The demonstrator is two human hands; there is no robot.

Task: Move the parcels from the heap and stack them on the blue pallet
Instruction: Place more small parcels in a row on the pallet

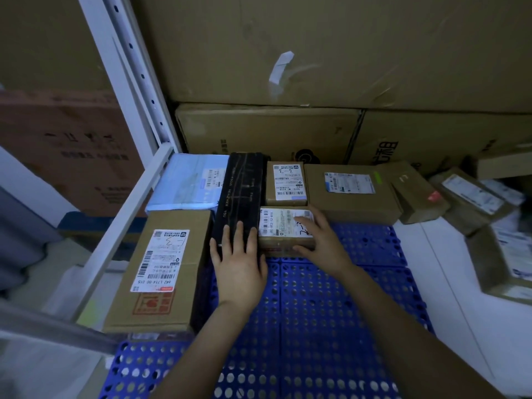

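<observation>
Your left hand (239, 260) lies flat on the near end of the black parcel (244, 191), fingers straight and a little spread, gripping nothing. Your right hand (322, 240) rests on the small brown box (276, 226), fingers straight across the top over the label and thumb against the near side; a flat press, not a curled grip

Black parcel: long and narrow, long axis running away from you, far end leaning slightly right. It is wrapped in dark film with faint pale lettering along it. Small brown box: long axis left to right, touching the black parcel's right side, white barcode label on top with handwriting partly under your fingers

Both sit on the blue pallet (331, 306), a perforated plastic grid, at its far edge. In the same row are a tall brown box (164, 269) on the left with a white label, a pale blue bag (187, 185), another small labelled box (288, 182) behind the one you touch, and a wider box (351, 191). The heap (475, 203) of brown parcels lies on the floor to the right, off the pallet
</observation>
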